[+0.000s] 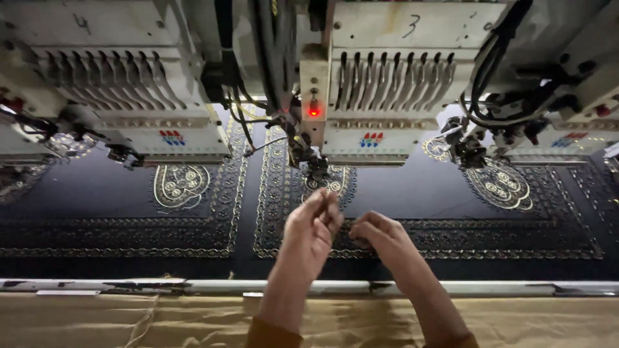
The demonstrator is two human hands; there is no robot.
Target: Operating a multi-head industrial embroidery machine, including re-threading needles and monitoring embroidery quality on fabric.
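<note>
Head view looks down on a multi-head embroidery machine [400,84] running over dark navy fabric [97,193] stitched with gold borders and paisley motifs [180,185]. Both hands reach over the metal frame rail [193,285] and the tan cloth [129,319] in front of it, meeting just below the middle needle assembly [314,166]. The left hand [314,222] is raised with thumb and fingertips pinched together, apparently around a fine thread [340,216], though the strand is too thin to make out for sure. The right hand [376,233] is curled with fingers folded inward, close beside the left; whether it grips the same thread I cannot tell. Such a pinch suits keeping a thin strand taut near the needles. A red lamp [314,111] glows on the head above. Neighbouring heads sit over their own motifs to either side.
</note>
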